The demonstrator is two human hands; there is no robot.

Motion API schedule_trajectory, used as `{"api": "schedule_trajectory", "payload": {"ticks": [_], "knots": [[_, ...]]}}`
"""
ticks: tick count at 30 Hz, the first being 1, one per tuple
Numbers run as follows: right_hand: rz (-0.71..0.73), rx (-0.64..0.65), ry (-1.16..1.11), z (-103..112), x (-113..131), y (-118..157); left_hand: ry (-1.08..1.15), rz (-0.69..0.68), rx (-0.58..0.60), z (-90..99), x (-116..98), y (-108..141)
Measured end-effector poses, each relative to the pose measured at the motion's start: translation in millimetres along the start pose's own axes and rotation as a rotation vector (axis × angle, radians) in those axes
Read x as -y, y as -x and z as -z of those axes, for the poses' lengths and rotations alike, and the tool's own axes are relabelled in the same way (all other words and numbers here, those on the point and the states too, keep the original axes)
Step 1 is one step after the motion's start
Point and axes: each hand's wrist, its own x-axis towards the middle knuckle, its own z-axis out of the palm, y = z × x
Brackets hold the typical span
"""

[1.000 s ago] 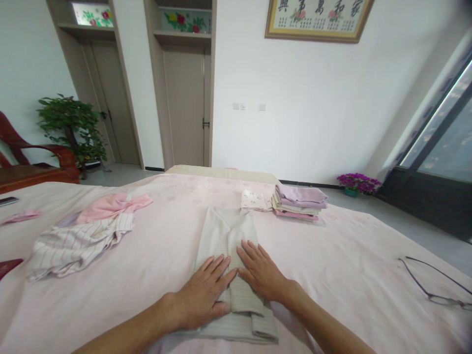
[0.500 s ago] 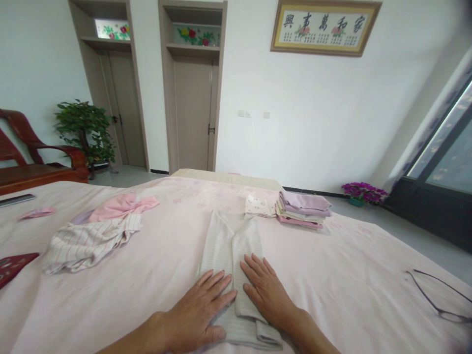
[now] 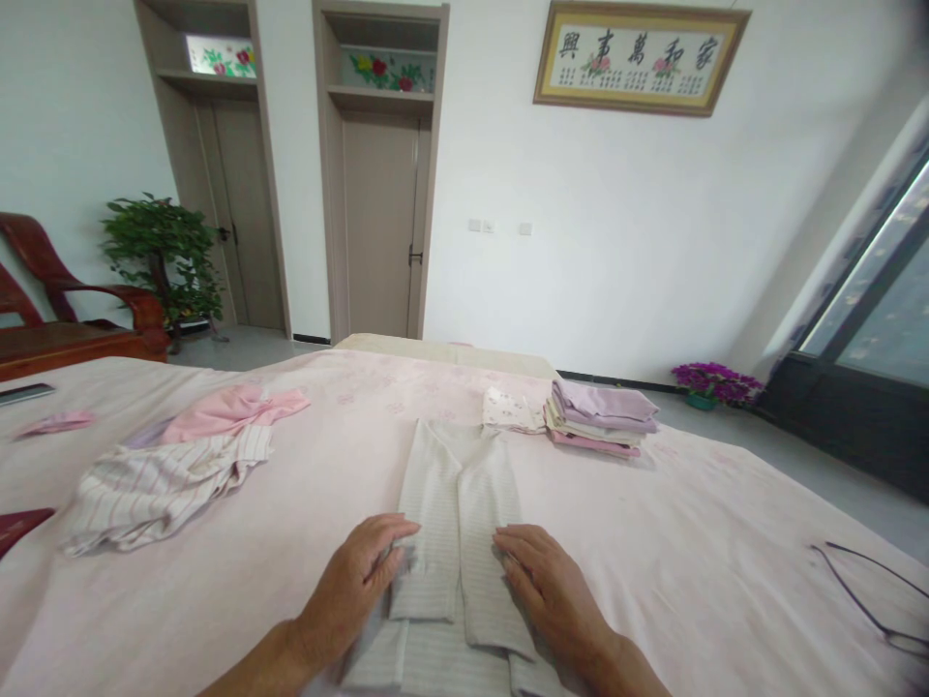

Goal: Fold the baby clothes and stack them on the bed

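Note:
A pale grey garment with fine stripes lies lengthwise in front of me on the bed. Its two sides are folded inward and meet near the middle, leaving a V shape at the far end. My left hand touches its left edge, fingers bent slightly over the cloth and thumb apart from them. At the right edge rests my right hand, its fingers loosely curved and extended onto the cloth. The lower end of the garment spreads wider toward me, partly out of frame.
Folded clothes are stacked beyond the garment, beside a white patterned cloth. Crumpled striped clothing and a pink piece lie left. Eyeglasses rest at right; a phone and dark red item at left.
Both hands have moved outward from the garment's middle to its side edges. The folded panels lie straighter, and their near ends now show.

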Motion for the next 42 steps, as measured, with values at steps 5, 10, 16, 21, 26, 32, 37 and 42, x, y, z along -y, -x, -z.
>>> {"api": "schedule_trajectory", "payload": {"ticks": [5,10,16,21,26,32,37,42], "knots": [[-0.028,0.028,0.028,18.5,-14.9,0.5,-0.008,-0.062,0.074,22.7,24.6,-13.5],[0.064,0.160,0.052,28.4,-19.9,0.4,-0.003,-0.173,0.236,35.0,27.1,-15.2],[0.122,0.198,-0.036,31.9,-21.1,-0.2,0.027,-0.164,0.348,41.2,19.1,-16.9],[0.116,0.223,-0.176,30.3,-23.8,0.7,0.022,-0.174,0.341,38.5,23.6,-17.4],[0.148,0.163,-0.174,21.5,-24.1,2.0,-0.048,-0.275,0.266,30.2,32.5,-15.2],[0.181,0.054,-0.044,14.0,-19.4,1.0,-0.035,-0.318,0.250,27.6,31.5,-15.5],[0.204,0.052,-0.002,16.9,-9.2,-2.0,0.051,-0.227,0.337,33.3,31.3,-18.0],[0.241,0.109,0.100,25.0,-9.1,-1.4,0.047,-0.207,0.351,36.1,32.6,-17.3]]}}
